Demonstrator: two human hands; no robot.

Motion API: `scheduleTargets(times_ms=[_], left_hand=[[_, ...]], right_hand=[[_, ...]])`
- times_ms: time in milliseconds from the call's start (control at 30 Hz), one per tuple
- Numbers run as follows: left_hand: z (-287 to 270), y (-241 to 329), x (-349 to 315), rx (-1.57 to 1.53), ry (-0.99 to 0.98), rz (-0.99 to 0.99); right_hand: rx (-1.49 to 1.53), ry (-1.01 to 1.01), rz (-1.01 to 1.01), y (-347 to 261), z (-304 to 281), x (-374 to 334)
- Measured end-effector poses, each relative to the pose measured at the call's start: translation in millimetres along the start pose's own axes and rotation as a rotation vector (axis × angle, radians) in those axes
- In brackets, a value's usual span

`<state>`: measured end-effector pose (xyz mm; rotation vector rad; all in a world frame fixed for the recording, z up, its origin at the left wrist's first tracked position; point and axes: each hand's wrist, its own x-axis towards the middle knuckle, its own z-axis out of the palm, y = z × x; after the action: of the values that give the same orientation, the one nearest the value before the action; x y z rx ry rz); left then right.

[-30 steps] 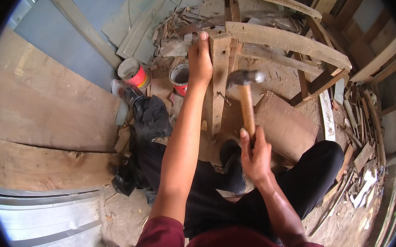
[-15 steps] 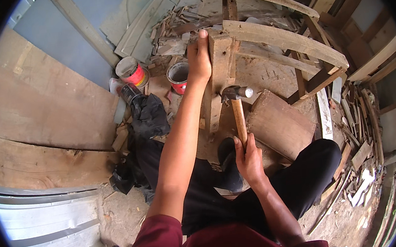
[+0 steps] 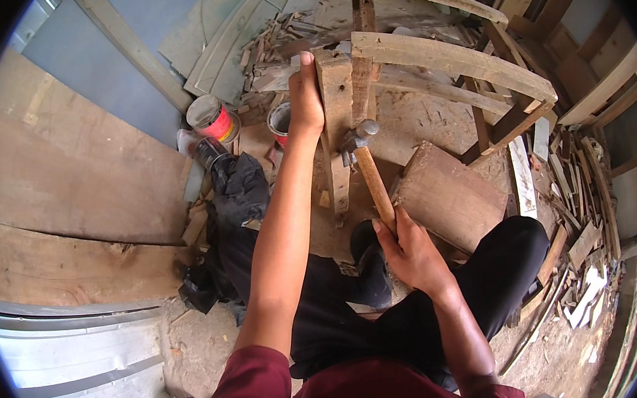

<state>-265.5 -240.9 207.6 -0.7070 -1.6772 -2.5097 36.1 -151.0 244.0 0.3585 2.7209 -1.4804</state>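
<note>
My left hand (image 3: 307, 98) is closed around the left edge of an upright wooden post (image 3: 335, 95), thumb up near its top. The post stands beside a wooden frame with curved rails (image 3: 450, 58), and a narrow gap shows between them near the top. In my right hand (image 3: 414, 255) is a claw hammer (image 3: 375, 182), gripped by its wooden handle. Its metal head is up against or just in front of the post's right side; I cannot tell whether they touch.
A brown wooden board (image 3: 451, 195) lies right of my foot. Paint cans (image 3: 210, 116) and a black plastic bag (image 3: 240, 187) are at the left. Scrap wood (image 3: 580, 199) is piled at the right. Large wooden panels (image 3: 73, 160) lean at the left.
My left hand and the post have shifted left, widening the gap to the curved frame. The hammer has swung left, its head now close to the post, and my right hand has turned with it.
</note>
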Motion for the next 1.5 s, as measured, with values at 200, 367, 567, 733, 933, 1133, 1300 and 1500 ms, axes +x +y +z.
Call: scheduleTargets(times_ms=[200,367,567,733,933,1133,1300,1500], left_hand=[[0.8,21.2,-12.9,-0.170,-0.081,-0.054],[-1.7,4.4,-6.9,-0.094,-0.029,-0.011],[-8.3,-13.3,4.2,0.070,0.002,0.061],[-15.5,-4.2,6.4,0.070,0.024,0.064],[5.5,25.9,-7.0,0.197,0.305,0.167],[-7.7,39.0,-6.7,0.307,0.403,0.251],[-27.8,44.3,-16.5,0.256,0.376,0.154],[-11.2,65.9,-33.8,0.144,0.153,0.095]], right_hand=[[0.193,0.079,-0.076,27.4,34.6,1.1],[0.313,0.221,-0.071,60.5,86.9,12.2],[0.366,0.323,-0.205,85.0,114.7,38.5],[0.535,0.305,-0.052,52.8,84.2,25.2],[0.889,0.375,-0.252,15.9,51.3,31.6],[0.634,0.216,0.186,55.7,63.5,6.2],[0.774,0.047,0.328,77.2,76.0,-2.3],[1.122,-0.071,0.510,84.4,59.3,5.5]])
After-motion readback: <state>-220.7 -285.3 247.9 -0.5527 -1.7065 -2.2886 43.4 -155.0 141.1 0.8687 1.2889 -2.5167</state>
